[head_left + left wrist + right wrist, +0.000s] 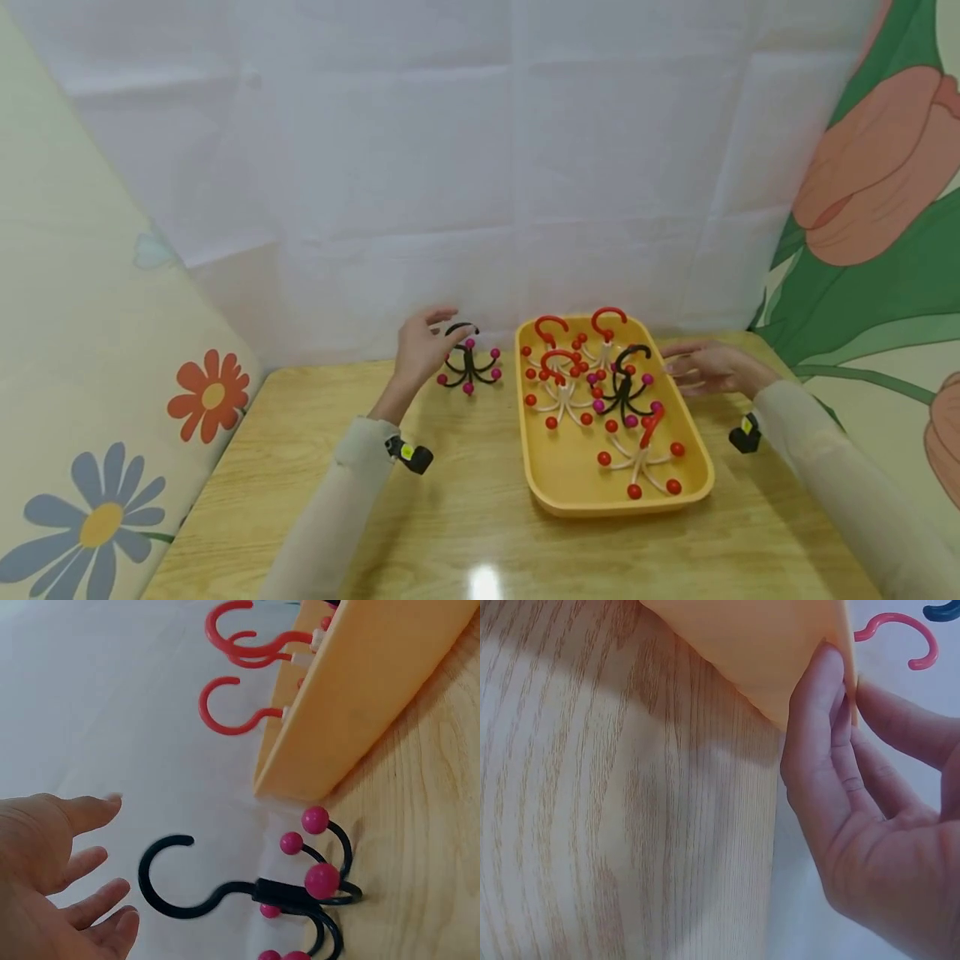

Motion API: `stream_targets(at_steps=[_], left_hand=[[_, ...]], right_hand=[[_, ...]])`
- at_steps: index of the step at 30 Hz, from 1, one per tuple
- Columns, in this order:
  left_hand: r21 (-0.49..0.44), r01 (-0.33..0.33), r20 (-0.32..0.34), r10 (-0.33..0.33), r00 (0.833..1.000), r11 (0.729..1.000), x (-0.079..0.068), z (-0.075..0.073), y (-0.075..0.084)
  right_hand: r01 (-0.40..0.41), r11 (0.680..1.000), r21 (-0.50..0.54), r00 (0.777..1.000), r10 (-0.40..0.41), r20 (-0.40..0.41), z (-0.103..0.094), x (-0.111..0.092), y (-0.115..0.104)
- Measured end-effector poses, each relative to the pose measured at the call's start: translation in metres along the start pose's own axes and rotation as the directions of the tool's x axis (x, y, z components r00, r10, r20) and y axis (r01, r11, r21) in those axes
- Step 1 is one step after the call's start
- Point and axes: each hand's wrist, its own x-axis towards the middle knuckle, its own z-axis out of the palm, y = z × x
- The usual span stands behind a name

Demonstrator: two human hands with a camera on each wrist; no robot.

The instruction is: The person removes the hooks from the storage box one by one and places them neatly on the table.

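A black multi-arm hook hanger (468,367) with magenta ball tips stands upright on the table, left of the yellow tray (540,487). My left hand (425,348) is beside its curved top hook; in the left wrist view, the fingers of that hand (60,877) are parted and apart from the black hook (161,900). At the tray's right side, my right hand (708,368) pinches the rim between thumb and fingers, as the right wrist view shows at the tray's wall (757,652). Inside the tray stand several white hangers (564,400) with red hooks and another black hanger (624,392).
The wooden table (450,533) meets a wall covered in white sheeting (390,167) at the back. Painted flowers cover the side walls. Near the front of the tray one white hanger (641,462) leans with its red hook tilted.
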Motion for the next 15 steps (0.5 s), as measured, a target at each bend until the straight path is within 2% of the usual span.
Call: stream_targets(at_steps=[3, 6, 9, 11, 15], left_hand=[[0.045, -0.087, -0.049, 0.089, 0.995, 0.995, -0.008, 0.004, 0.014], [0.102, -0.190, -0.079, 0.198, 0.977, 0.977, -0.017, 0.010, 0.027], [0.125, -0.251, -0.078, 0.261, 0.962, 0.960, -0.027, 0.017, 0.040], [0.110, -0.263, -0.076, 0.272, 0.959, 0.958, -0.033, 0.022, 0.048], [0.016, -0.233, -0.057, 0.234, 0.971, 0.972, -0.048, 0.032, 0.067]], right_hand=[[-0.005, 1.000, -0.001, 1.000, 0.005, 0.000, 0.000, -0.002, -0.003], [-0.006, 1.000, 0.000, 1.000, 0.006, 0.000, 0.000, -0.003, -0.003], [-0.003, 1.000, 0.002, 1.000, 0.003, 0.005, -0.001, -0.003, -0.002], [-0.004, 1.000, 0.001, 1.000, 0.004, 0.008, -0.001, -0.002, -0.001], [-0.003, 1.000, -0.013, 1.000, 0.003, 0.007, 0.000, -0.003, -0.001]])
